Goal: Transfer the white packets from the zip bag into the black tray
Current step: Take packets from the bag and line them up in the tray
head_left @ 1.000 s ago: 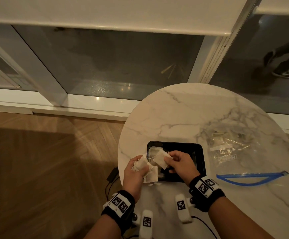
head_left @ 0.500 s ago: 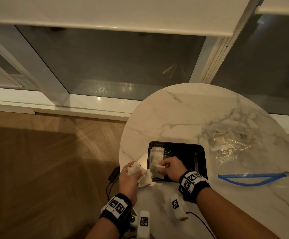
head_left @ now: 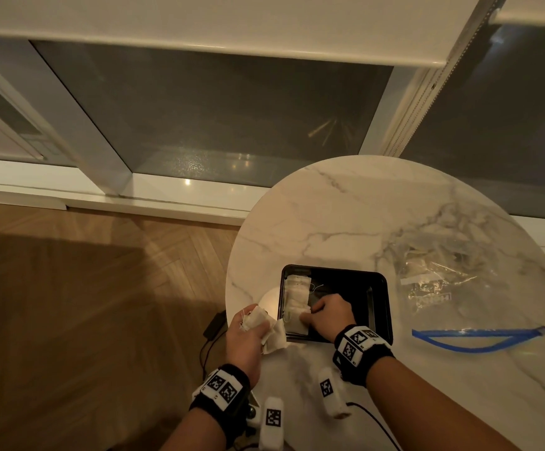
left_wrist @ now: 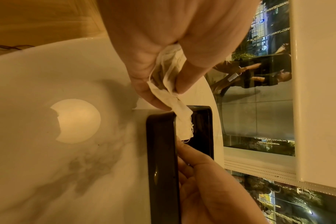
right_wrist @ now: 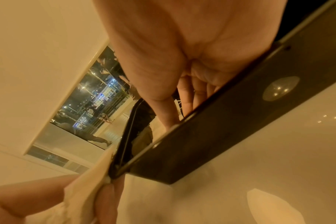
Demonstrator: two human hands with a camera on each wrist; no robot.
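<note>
The black tray (head_left: 382, 307) sits on the round marble table (head_left: 329, 216). White packets (head_left: 297, 292) lie along its left side. My right hand (head_left: 308, 315) is down inside the tray and pinches one white packet (head_left: 292, 323) against the tray floor near the front left corner. My left hand (head_left: 258, 327) hovers just left of that corner and grips a bunch of white packets (head_left: 272, 336); in the left wrist view this bunch (left_wrist: 171, 84) hangs over the tray rim (left_wrist: 159, 151). The clear zip bag (head_left: 443, 284) with its blue zip (head_left: 479, 340) lies to the tray's right.
The table's left edge is close to my left hand, with wooden floor (head_left: 85, 304) below. A black adapter and cable (head_left: 214, 323) lie on the floor by the table. Glass panes and a white sill run along the back.
My right hand has carried one packet from above the tray's front edge down into the tray's left side. My left hand has stayed put with its bunch.
</note>
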